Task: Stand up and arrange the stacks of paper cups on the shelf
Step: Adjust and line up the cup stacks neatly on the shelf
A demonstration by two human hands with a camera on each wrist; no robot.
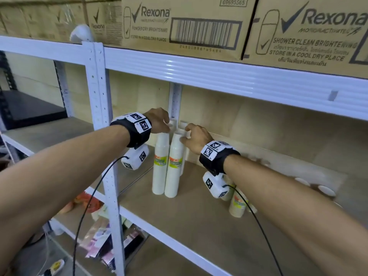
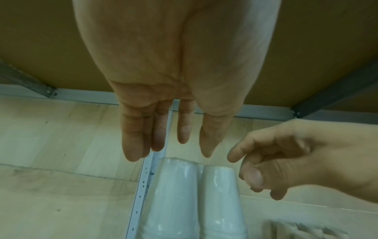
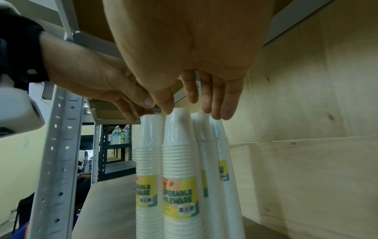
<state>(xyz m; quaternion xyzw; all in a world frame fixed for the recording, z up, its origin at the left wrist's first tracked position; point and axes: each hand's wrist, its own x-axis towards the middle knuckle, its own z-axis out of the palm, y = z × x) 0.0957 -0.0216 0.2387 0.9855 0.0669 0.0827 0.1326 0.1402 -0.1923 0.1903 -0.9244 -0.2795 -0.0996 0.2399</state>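
Note:
Several tall wrapped stacks of white paper cups stand upright, packed together, at the back left corner of the wooden shelf board (image 1: 199,216). The two front stacks (image 1: 160,166) (image 1: 174,166) carry yellow labels; in the right wrist view the front pair (image 3: 148,161) (image 3: 180,161) hides part of the rear pair (image 3: 222,145). My left hand (image 1: 166,124) hovers over the left tops with straight fingers (image 2: 132,145). My right hand (image 1: 186,134) rests loosely bent fingers (image 3: 225,103) on the right tops. Neither hand grips a stack.
More cup stacks lie toppled on the right of the shelf, under my right forearm (image 1: 238,204) and further back (image 1: 326,191). Rexona cartons (image 1: 179,26) fill the shelf above. A white perforated post (image 1: 97,96) stands left of the stacks. Packaged goods (image 1: 99,236) sit below.

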